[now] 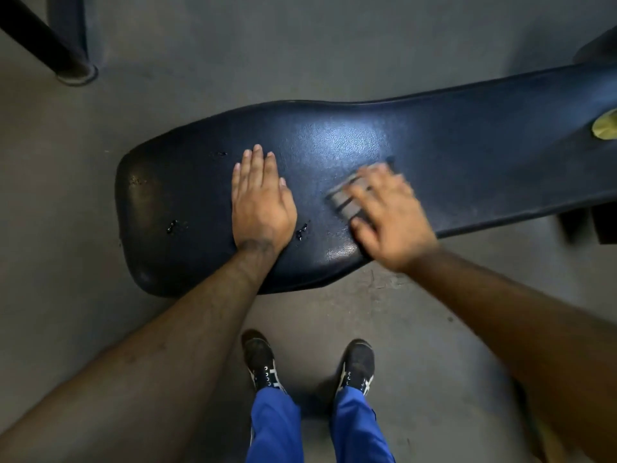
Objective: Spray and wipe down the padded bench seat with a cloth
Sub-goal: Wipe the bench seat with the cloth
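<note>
While the left hand point(262, 203) lies flat and relaxed mid-seat on the padded bench point(450, 152), the blurred right hand point(389, 213) presses a grey cloth point(347, 200) near its front edge, fingers spread.

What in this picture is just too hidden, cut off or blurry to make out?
- Cloth, head view: motion blur and the right hand on top hide its shape and pattern.
- Yellow-green object on the bench seat: cut off by the right edge, unidentifiable.
- Bench supports: hidden under the padding.
- Spray bottle: none in view.
</note>
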A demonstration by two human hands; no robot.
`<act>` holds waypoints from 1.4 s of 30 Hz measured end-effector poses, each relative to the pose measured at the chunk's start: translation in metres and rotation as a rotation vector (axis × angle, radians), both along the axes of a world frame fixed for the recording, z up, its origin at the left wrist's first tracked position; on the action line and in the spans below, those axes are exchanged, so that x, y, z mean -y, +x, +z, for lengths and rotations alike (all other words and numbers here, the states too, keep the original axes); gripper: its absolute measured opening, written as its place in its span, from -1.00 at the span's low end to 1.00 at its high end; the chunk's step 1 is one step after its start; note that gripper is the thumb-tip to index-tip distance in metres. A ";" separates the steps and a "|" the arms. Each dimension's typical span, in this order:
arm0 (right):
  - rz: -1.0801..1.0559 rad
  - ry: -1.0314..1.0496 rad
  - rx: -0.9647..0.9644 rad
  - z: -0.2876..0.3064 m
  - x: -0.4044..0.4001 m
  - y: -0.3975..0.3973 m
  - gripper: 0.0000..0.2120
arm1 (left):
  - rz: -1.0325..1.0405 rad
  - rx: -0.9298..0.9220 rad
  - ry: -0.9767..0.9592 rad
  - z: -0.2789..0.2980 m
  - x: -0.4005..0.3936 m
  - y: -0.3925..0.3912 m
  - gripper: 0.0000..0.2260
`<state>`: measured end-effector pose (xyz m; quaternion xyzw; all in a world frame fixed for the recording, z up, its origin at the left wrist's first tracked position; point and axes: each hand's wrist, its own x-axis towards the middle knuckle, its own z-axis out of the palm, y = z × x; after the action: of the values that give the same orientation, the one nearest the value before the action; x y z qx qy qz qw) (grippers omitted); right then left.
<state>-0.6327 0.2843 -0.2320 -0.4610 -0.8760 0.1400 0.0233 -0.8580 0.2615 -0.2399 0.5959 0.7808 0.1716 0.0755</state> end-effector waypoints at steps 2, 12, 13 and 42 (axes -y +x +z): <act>-0.453 0.003 -0.022 0.002 0.004 -0.011 -0.41 | 0.004 0.037 0.027 0.000 -0.001 0.000 -0.54; -0.538 -0.025 -0.014 0.006 0.044 -0.071 -0.37 | -0.062 0.085 0.080 0.029 0.057 -0.072 -0.59; -0.620 -0.030 -0.026 0.006 0.058 -0.092 -0.37 | -0.047 0.048 0.072 0.026 0.062 -0.083 -0.59; -0.365 -0.111 0.085 0.016 -0.037 -0.188 -0.35 | 0.042 -0.145 -0.114 0.007 0.070 -0.108 -0.51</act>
<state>-0.8210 0.3211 -0.2159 -0.6181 -0.7691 0.1617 -0.0143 -0.9665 0.1919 -0.2334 0.5852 0.8050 0.0850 0.0488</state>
